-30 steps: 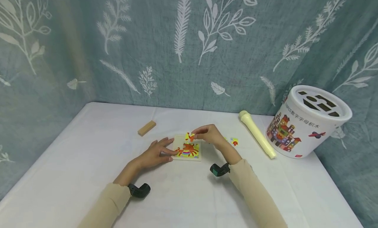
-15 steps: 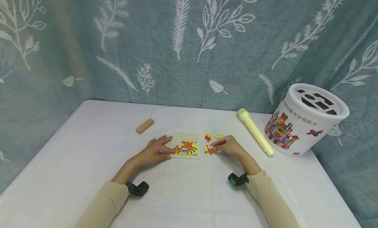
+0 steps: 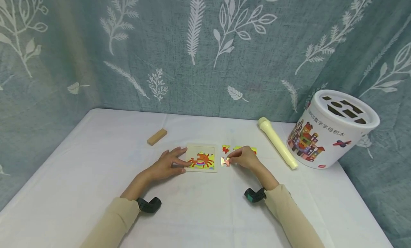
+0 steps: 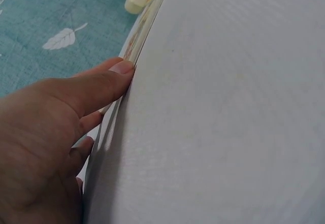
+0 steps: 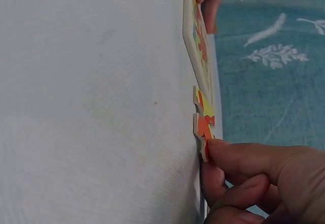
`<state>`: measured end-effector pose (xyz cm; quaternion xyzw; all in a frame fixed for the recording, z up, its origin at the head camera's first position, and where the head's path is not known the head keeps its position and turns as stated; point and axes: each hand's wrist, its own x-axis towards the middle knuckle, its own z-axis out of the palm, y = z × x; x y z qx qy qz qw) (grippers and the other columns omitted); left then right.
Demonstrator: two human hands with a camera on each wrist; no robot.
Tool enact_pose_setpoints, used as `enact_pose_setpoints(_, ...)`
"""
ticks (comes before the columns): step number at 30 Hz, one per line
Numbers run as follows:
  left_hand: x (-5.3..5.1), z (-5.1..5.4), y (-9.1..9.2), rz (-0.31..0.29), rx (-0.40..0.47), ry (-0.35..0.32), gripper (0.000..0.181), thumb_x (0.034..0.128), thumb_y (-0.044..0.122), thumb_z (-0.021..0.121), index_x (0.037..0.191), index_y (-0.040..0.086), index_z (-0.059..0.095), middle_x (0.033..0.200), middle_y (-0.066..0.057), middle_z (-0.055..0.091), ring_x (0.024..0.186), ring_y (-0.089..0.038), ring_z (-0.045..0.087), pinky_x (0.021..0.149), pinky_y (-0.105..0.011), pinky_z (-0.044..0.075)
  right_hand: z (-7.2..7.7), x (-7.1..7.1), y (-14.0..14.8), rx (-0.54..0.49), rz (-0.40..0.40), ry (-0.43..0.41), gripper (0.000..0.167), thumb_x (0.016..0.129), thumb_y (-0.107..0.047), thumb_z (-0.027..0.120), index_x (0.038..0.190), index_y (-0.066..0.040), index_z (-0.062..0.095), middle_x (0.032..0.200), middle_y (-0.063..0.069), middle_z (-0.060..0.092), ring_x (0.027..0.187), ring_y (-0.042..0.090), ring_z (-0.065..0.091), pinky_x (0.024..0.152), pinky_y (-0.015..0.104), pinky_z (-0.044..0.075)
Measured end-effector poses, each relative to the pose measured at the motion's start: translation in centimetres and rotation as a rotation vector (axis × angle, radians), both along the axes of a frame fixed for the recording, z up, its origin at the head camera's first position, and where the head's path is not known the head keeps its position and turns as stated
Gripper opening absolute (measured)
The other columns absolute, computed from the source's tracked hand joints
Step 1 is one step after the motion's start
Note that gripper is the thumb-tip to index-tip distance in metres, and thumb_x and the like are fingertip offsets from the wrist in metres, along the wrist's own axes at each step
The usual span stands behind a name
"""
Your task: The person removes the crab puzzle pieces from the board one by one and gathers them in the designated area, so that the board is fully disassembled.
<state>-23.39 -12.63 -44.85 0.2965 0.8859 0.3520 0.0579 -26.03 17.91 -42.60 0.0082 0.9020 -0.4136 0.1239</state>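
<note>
Pinching puzzle piece (image 3: 226,161) beside board edge (image 3: 216,160)

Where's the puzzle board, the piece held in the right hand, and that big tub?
Board (image 3: 205,148): head view, bare upper part inside its rim.
Held piece (image 3: 225,161): head view, middle of its face.
Tub (image 3: 328,143): head view, front wall.

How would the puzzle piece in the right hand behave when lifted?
Probably stiff: the piece looks unbent in the right hand. Likely light, being small and thin. Its shine in the head view suggests a smooth, perhaps slippery face.
</note>
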Motion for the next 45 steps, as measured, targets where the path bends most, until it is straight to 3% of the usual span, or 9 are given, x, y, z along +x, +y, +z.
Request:
enact_pose_setpoints(7, -0.1, 0.2, -0.1, -0.003, 0.003, 0.009, 0.031, 0.0823, 0.016, 0.067, 0.113, 0.013, 0.067, 0.146, -0.02, 0.033, 0.138, -0.043, 0.016, 0.105, -0.067, 0.003, 0.1, 0.0, 0.0, -0.006, 0.013, 0.018, 0.015, 0.081, -0.009, 0.068, 0.095, -0.005, 0.072, 0.101, 0.009, 0.067, 0.079, 0.013, 0.053, 0.064, 0.021, 0.044)
enact_pose_setpoints(12, -0.2, 0.5, -0.2, 0.001, -0.005, 0.019, 0.031, 0.0817, 0.016, 0.068, 0.112, 0.013, 0.067, 0.146, -0.02, 0.033, 0.138, -0.044, 0.017, 0.105, -0.067, 0.004, 0.8, -0.1, -0.8, -0.024, 0.029, 0.028, 0.017, 0.081, -0.014, 0.069, 0.096, -0.006, 0.071, 0.088, 0.005, 0.065, 0.072, 0.013, 0.051, 0.06, 0.021, 0.042)
enact_pose_setpoints(17, -0.3, 0.3, -0.2, -0.013, 0.003, 0.02, 0.031, 0.0822, 0.016, 0.067, 0.113, 0.013, 0.067, 0.146, -0.02, 0.033, 0.138, -0.044, 0.017, 0.104, -0.068, 0.004, 1.4, -0.7, -3.4, -0.046, 0.112, 0.04, 0.026, 0.081, -0.017, 0.069, 0.105, -0.006, 0.066, 0.079, 0.003, 0.059, 0.065, 0.012, 0.048, 0.055, 0.021, 0.039)
enact_pose_setpoints(24, -0.2, -0.1, 0.0, -0.038, 0.024, 0.014, 0.031, 0.0831, 0.017, 0.066, 0.114, 0.012, 0.067, 0.145, -0.021, 0.034, 0.138, -0.044, 0.017, 0.103, -0.069, 0.004, 1.2, -1.3, -7.0, -0.038, 0.251, 0.06, 0.032, 0.082, -0.014, 0.068, 0.112, -0.005, 0.06, 0.085, 0.005, 0.058, 0.071, 0.014, 0.049, 0.059, 0.021, 0.041)
enact_pose_setpoints(32, -0.1, 0.0, 0.0, -0.03, 0.02, 0.012, 0.031, 0.083, 0.017, 0.067, 0.113, 0.013, 0.067, 0.145, -0.02, 0.034, 0.138, -0.043, 0.017, 0.104, -0.067, 0.004, 0.9, -1.1, -8.2, 0.08, 0.277, 0.027, 0.036, 0.08, -0.017, 0.071, 0.112, -0.005, 0.059, 0.088, 0.006, 0.055, 0.073, 0.015, 0.049, 0.059, 0.021, 0.041)
enact_pose_setpoints(45, 0.2, 0.4, -0.2, -0.011, 0.011, 0.015, 0.03, 0.0829, 0.016, 0.066, 0.113, 0.012, 0.067, 0.145, -0.021, 0.034, 0.137, -0.044, 0.018, 0.104, -0.067, 0.004, 0.8, -1.2, -8.6, 0.098, 0.31, 0.051, 0.031, 0.081, -0.014, 0.07, 0.109, -0.006, 0.059, 0.083, 0.005, 0.054, 0.069, 0.015, 0.048, 0.058, 0.021, 0.039)
